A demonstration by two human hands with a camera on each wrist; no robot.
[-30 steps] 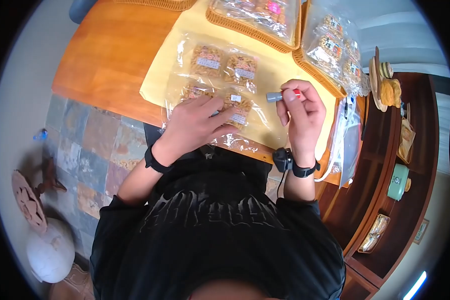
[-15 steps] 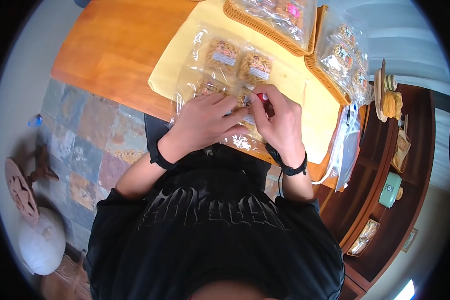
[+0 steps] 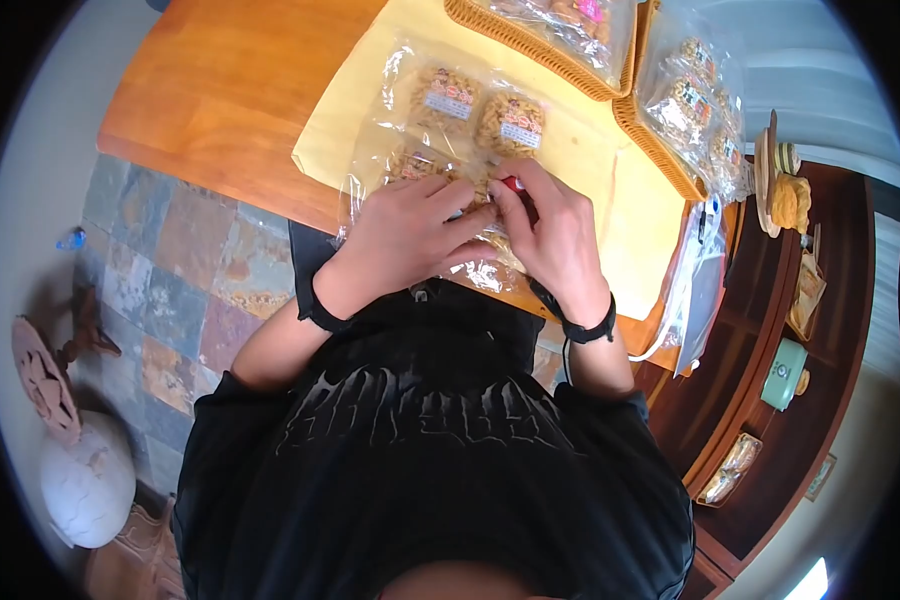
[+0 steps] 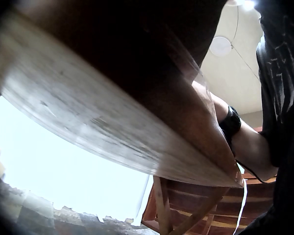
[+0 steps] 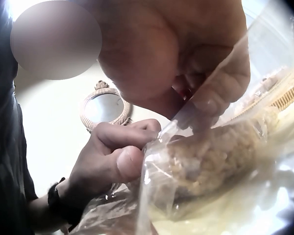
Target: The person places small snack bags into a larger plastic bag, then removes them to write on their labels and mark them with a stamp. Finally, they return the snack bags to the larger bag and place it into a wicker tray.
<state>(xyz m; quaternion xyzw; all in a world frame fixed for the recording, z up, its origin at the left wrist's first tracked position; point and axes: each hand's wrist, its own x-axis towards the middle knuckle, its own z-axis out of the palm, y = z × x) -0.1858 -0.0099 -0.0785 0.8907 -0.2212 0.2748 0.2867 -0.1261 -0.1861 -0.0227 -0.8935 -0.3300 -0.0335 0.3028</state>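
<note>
On the yellow cloth lies a clear plastic bag (image 3: 395,75) with several square packets of golden crunchy snack, each labelled. My left hand (image 3: 400,230) grips the near part of this bag, its thumb against the plastic in the right wrist view. Between the thumb and fingers of my right hand (image 3: 560,240) is a small stick with a red end (image 3: 513,184), mostly hidden by the fingers. Both hands meet over a near snack packet (image 5: 210,152), seen through the plastic. A far packet (image 3: 511,124) shows beyond the right fingers.
Wicker baskets (image 3: 540,45) of bagged snacks stand at the back right of the wooden table (image 3: 230,90). Clear plastic sleeves (image 3: 695,270) lie at its right edge. A dark wooden shelf (image 3: 760,300) stands to the right, with tiled floor (image 3: 180,240) at left.
My right hand has moved left with the grey-and-red stick, from beside the bag to over the near packet, next to my left hand. The left hand has stayed on the bag.
</note>
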